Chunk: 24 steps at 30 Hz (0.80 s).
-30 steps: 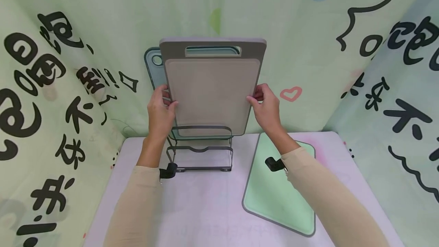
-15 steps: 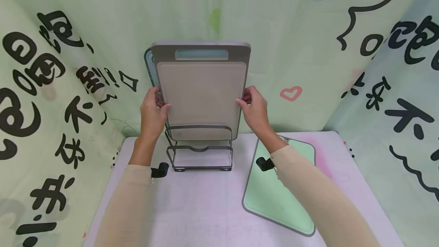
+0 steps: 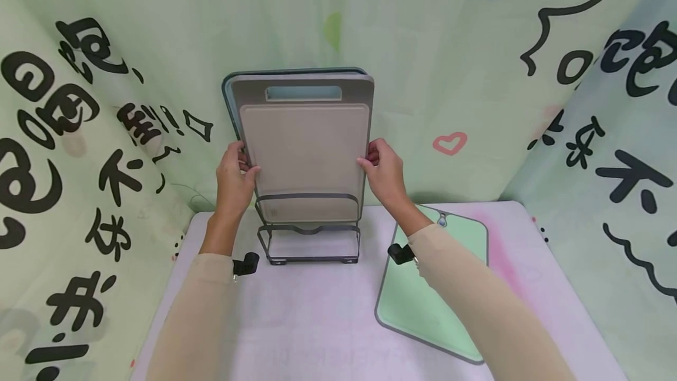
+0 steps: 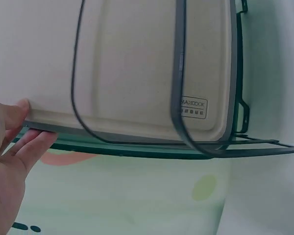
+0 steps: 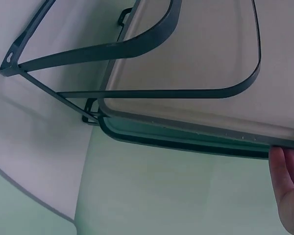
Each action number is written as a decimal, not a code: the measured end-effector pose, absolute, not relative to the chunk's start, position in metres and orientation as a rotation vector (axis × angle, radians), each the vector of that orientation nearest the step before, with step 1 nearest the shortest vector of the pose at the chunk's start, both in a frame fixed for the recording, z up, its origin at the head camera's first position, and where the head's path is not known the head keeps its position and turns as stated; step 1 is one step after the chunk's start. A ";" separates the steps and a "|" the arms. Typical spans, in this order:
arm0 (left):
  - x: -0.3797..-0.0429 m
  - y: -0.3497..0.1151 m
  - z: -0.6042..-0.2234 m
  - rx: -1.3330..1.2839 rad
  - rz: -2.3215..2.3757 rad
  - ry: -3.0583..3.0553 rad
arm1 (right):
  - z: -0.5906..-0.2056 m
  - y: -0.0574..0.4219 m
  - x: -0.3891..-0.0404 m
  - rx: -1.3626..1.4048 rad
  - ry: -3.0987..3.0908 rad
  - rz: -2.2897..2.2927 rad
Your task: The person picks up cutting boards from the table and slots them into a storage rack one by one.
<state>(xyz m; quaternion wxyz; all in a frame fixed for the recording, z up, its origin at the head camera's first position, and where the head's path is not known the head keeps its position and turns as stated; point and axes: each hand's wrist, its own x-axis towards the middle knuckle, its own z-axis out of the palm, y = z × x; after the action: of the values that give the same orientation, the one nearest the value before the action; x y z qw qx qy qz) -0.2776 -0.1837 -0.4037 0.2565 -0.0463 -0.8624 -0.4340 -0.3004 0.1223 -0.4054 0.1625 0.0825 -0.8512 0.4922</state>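
Observation:
A beige cutting board (image 3: 304, 157) with a grey rim and a handle slot stands upright in a dark wire rack (image 3: 309, 229). My left hand (image 3: 234, 175) pinches its left edge, thumb on the front face and fingers behind. On the opposite edge my right hand (image 3: 385, 172) grips it the same way. Directly behind it in the rack is a blue-green board (image 3: 229, 90), mostly hidden, showing along the top and left. In the left wrist view the beige board's lower corner (image 4: 206, 125) lies behind the rack's wire loops (image 4: 180, 73). The right wrist view shows the fingers (image 5: 281, 171) at the board's edge.
A light green cutting board (image 3: 423, 304) with a grey rim lies flat on the right of the lilac table (image 3: 307, 322), partly under the right forearm. Printed curtains (image 3: 449, 75) enclose the table at the back and sides.
Both hands have moved the beige board left and down into the rack, in front of the blue-green board. It now covers most of that board.

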 end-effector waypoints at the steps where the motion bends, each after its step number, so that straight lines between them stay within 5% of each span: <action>1: -0.278 -0.184 -0.405 -0.120 -1.178 -2.339 | -0.406 0.121 -0.301 0.238 -2.430 1.402; 24: -0.275 -0.189 -0.428 -0.102 -1.254 -2.344 | -0.424 0.116 -0.293 0.253 -2.485 1.352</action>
<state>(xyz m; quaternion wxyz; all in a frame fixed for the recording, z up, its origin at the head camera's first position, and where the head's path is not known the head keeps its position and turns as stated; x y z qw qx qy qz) -0.2753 -0.1893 -0.4282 0.2383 -0.0372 -0.8557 -0.4578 -0.2932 0.1165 -0.4237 0.1499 0.0880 -0.8650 0.4708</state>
